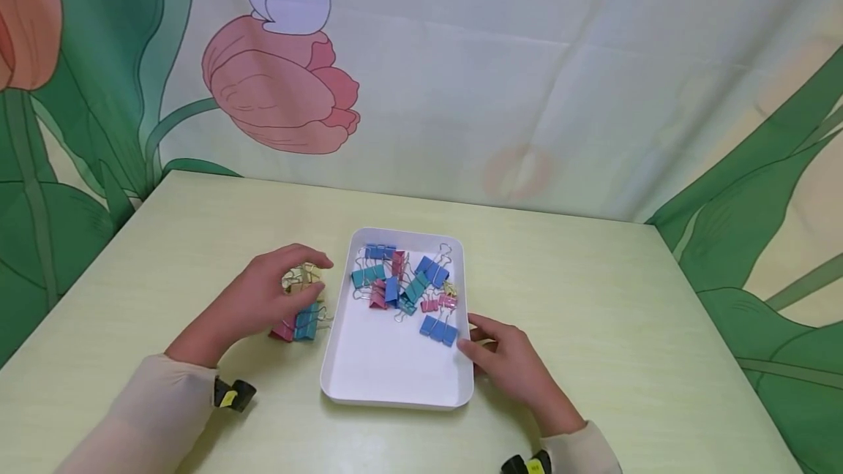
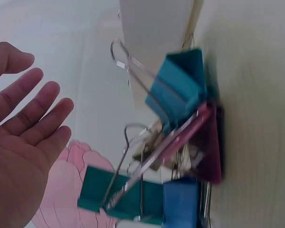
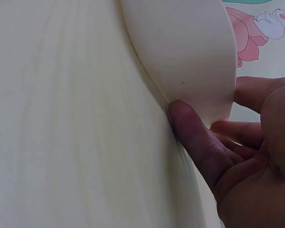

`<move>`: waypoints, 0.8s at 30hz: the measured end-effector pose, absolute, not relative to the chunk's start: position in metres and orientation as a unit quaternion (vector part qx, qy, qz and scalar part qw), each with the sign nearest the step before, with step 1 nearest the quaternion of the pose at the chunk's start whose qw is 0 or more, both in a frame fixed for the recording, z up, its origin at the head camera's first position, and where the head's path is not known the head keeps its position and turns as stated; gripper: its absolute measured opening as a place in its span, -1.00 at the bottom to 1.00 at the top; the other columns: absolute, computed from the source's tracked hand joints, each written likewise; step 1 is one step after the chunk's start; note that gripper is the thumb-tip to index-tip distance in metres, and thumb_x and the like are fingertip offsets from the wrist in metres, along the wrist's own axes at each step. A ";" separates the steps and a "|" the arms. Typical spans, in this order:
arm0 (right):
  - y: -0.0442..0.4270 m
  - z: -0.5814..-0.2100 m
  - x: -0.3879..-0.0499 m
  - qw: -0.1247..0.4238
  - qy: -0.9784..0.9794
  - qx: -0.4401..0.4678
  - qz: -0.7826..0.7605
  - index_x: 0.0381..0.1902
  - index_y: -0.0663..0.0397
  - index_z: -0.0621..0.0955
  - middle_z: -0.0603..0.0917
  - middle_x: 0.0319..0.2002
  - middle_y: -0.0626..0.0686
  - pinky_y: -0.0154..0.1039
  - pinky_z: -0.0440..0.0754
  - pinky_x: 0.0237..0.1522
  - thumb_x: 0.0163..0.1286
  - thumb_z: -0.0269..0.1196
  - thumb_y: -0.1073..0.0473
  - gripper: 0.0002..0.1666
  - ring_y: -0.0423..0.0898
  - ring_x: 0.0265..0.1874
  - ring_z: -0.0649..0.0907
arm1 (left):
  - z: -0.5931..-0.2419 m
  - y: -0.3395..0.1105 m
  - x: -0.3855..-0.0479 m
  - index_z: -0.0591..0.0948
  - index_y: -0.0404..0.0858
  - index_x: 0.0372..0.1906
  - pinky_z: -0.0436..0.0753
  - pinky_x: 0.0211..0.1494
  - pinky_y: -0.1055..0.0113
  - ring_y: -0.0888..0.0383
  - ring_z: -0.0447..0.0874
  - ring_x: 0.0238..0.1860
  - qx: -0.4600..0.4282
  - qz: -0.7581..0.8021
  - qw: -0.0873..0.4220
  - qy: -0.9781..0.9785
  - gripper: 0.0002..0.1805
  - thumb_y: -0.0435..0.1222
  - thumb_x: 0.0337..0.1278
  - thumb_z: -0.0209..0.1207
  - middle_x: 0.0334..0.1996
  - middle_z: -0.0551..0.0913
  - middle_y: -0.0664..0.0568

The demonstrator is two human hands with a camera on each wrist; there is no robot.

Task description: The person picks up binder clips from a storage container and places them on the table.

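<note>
My left hand hovers over a small pile of binder clips left of the tray, thumb and forefinger spread apart. Nothing is held in it in the left wrist view. Partly covered by the hand, the pile includes a teal binder clip, a pink binder clip and yellowish ones. A blue binder clip also shows there. With my right hand I hold the right side of a white tray, fingers at its rim and outer wall. Several blue, teal, pink and yellow clips lie in the tray's far half.
The tray stands on a pale wooden table. A printed curtain with flowers hangs behind the table's far edge. Black straps with yellow labels are at both wrists.
</note>
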State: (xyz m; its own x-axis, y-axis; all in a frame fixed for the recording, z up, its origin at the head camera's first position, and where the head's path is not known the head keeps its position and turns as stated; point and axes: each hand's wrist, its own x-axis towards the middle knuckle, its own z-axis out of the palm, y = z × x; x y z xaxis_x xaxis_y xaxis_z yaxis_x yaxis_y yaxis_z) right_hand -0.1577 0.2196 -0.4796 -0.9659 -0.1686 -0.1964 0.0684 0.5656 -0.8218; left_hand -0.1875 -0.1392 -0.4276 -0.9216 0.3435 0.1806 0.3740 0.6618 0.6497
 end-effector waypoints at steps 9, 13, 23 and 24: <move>0.219 -0.480 -0.157 0.128 0.877 -0.026 -0.462 0.33 0.01 0.46 0.67 -0.09 0.07 -0.26 0.74 -0.28 0.32 0.30 0.03 -0.36 -0.12 -0.28 0.70 | -0.425 -0.115 -0.184 0.60 -0.05 0.06 0.52 0.24 -0.14 -0.07 0.50 0.25 -0.220 -0.353 0.029 -0.909 -0.68 -0.22 0.18 0.24 0.15 0.59 0.02; 0.219 -0.479 -0.158 0.129 0.876 -0.024 -0.463 0.33 0.01 0.46 0.67 -0.09 0.08 -0.26 0.74 -0.28 0.32 0.30 0.04 -0.36 -0.12 -0.28 0.70 | -0.423 -0.105 -0.183 0.60 -0.10 0.07 0.53 0.24 -0.10 -0.07 0.52 0.23 -0.245 -0.348 0.034 -0.904 -0.67 -0.22 0.19 0.23 0.12 0.61 0.01; 0.219 -0.479 -0.158 0.125 0.874 -0.025 -0.469 0.32 0.01 0.47 0.67 -0.09 0.09 -0.26 0.74 -0.28 0.32 0.30 0.06 -0.38 -0.12 -0.27 0.70 | -0.416 -0.072 -0.183 0.59 -0.10 0.15 0.57 0.23 0.01 -0.01 0.53 0.24 -0.288 -0.327 0.011 -0.900 -0.59 -0.17 0.18 0.24 0.15 0.61 0.04; 0.219 -0.479 -0.158 0.126 0.873 -0.025 -0.470 0.32 0.01 0.47 0.67 -0.09 0.09 -0.26 0.74 -0.29 0.32 0.30 0.05 -0.38 -0.12 -0.27 0.70 | -0.416 -0.069 -0.184 0.59 -0.11 0.15 0.56 0.25 0.02 -0.01 0.53 0.24 -0.293 -0.329 0.005 -0.898 -0.58 -0.17 0.17 0.25 0.16 0.60 0.04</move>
